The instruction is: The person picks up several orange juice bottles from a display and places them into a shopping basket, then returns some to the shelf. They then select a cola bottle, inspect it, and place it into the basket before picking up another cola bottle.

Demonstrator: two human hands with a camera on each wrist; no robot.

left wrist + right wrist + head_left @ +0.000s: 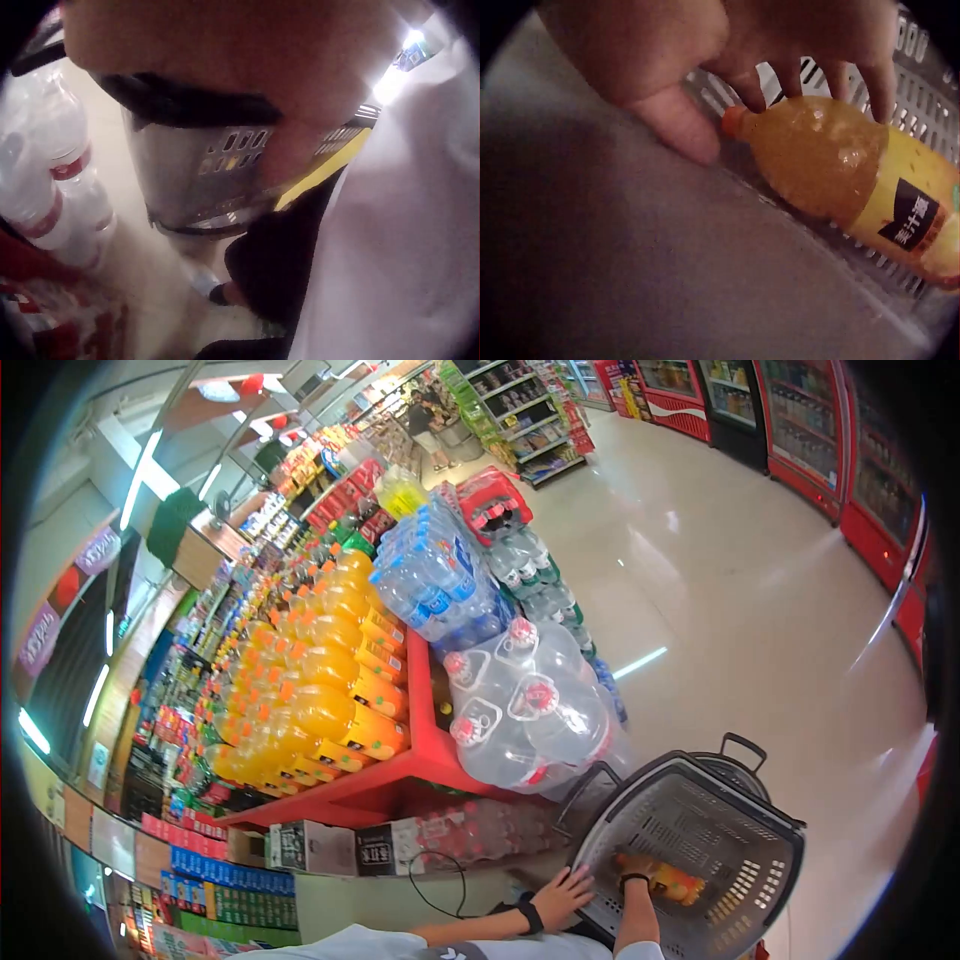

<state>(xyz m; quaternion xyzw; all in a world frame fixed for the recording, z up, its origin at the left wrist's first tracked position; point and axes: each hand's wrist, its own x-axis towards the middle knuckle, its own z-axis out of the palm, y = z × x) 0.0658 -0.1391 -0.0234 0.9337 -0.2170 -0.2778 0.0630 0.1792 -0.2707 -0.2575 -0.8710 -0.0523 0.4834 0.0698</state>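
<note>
A dark grey perforated shopping basket (690,800) stands in front of me at the lower right of the head view. Inside it lies a bottle of orange juice (817,161) with an orange cap and yellow label. My right hand (634,863) reaches down into the basket at the bottle's cap end. In the right wrist view its thumb (682,127) is apart from the cap, and the other fingers extend loosely along the bottle's far side. My left hand (563,897) rests with spread fingers at the basket's near rim; one finger hangs over the outer wall in the left wrist view.
Large clear water bottles (535,710) with red caps stand just beyond the basket. Left of them, a red display stand (425,710) bears rows of orange drink bottles (310,690). Cartons (330,848) sit below it. Red drink fridges (800,430) line the far right.
</note>
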